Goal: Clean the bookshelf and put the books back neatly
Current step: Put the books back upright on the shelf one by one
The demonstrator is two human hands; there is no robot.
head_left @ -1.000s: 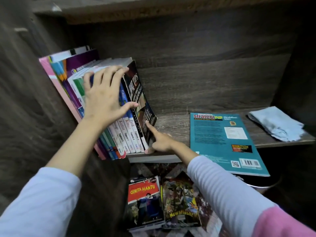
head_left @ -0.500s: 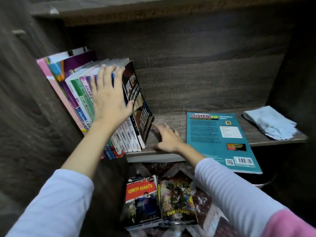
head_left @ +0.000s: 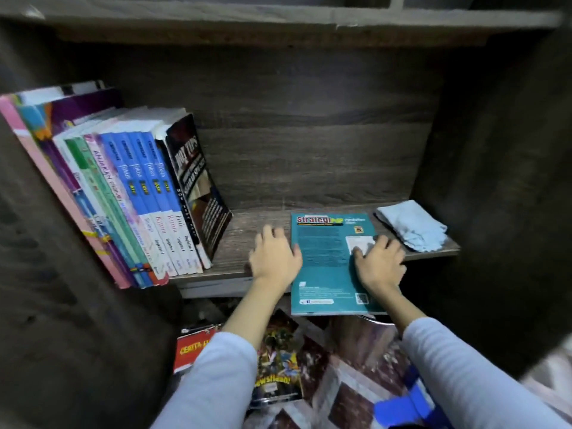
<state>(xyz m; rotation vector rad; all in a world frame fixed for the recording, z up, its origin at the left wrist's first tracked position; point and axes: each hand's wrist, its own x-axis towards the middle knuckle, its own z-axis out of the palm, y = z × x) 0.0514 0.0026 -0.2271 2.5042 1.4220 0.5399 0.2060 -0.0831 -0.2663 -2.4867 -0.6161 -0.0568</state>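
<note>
A teal book (head_left: 322, 261) lies flat on the wooden shelf (head_left: 238, 243), its near end sticking out past the front edge. My left hand (head_left: 274, 258) rests on the shelf board with its thumb against the book's left edge. My right hand (head_left: 379, 263) lies with spread fingers on the right side of the cover. At the left of the shelf stands a row of books (head_left: 136, 196), leaning left against the side wall. A black book (head_left: 198, 187) is the outermost of them, and neither hand touches the row.
A folded light blue cloth (head_left: 411, 226) lies at the shelf's right end. Below, on the floor, lie a red-covered book (head_left: 192, 351) and a comic (head_left: 278, 366), partly hidden by my left sleeve. Dark side panels close the shelf in on both sides.
My left hand has let go of the leaning row and moved right to the teal book's left edge. My right hand went from the black book's foot onto the teal cover.
</note>
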